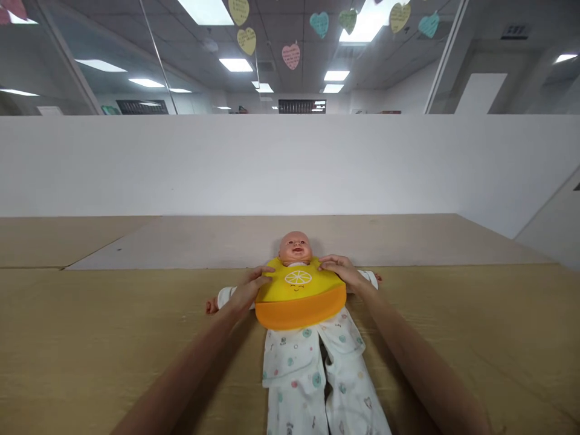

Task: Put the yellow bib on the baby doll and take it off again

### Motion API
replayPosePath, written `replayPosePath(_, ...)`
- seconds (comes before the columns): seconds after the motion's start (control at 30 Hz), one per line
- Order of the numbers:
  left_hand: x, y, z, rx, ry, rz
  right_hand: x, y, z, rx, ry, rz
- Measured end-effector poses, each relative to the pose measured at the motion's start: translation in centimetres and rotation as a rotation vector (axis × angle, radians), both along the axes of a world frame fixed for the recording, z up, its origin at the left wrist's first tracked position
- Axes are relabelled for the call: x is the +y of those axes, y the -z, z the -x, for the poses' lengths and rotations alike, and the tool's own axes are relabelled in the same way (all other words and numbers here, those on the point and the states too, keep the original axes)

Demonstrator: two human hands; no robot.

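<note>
A baby doll [295,246] lies on its back, head away from me, in white patterned clothes [299,362]. Over its chest is a yellow silicone bib [276,290] with an orange catch pocket [301,308], a white citrus slice and a smiling face. My left hand [251,288] rests at the bib's left edge, its fingers stretched onto the yellow surface. On the upper right of the bib, near the doll's shoulder, lie the extended fingers of my right hand [341,267]. The back of the bib's neck is hidden behind the doll's head.
The doll lies on a wood-coloured surface [113,344], with a paler panel [203,244] under its head. Beyond stands a white low wall [290,163] topped by glass with heart-shaped paper notes [290,56]. The doll's arms stick out on both sides.
</note>
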State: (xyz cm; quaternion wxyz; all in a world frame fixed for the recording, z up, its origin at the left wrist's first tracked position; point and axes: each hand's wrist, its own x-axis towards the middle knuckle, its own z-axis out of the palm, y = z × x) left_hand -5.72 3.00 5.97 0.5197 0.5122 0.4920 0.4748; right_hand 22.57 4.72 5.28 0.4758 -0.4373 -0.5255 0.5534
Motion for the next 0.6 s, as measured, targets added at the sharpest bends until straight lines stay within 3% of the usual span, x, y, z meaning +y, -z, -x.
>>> replayPosePath(0.2,-3.6,-2.4,0.5,-0.188,0.115,0.133,-3.5,-0.2,-1.6,0.034,0.016,0.012)
replayPosePath(0.33,-4.7,-3.7,0.1,-0.22,0.102,0.142,-4.9,-0.9,-2.0,-0.012,0.051,0.031)
replayPosePath(0.5,-4.7,-4.4,-1.1,-0.226,0.058,0.118,-5.0,-1.6,-2.3,0.022,0.096,-0.069)
replayPosePath(0.6,-4.9,-4.0,-1.1,-0.232,0.039,0.128,-5.2,-1.6,-2.4,-0.023,0.11,-0.056)
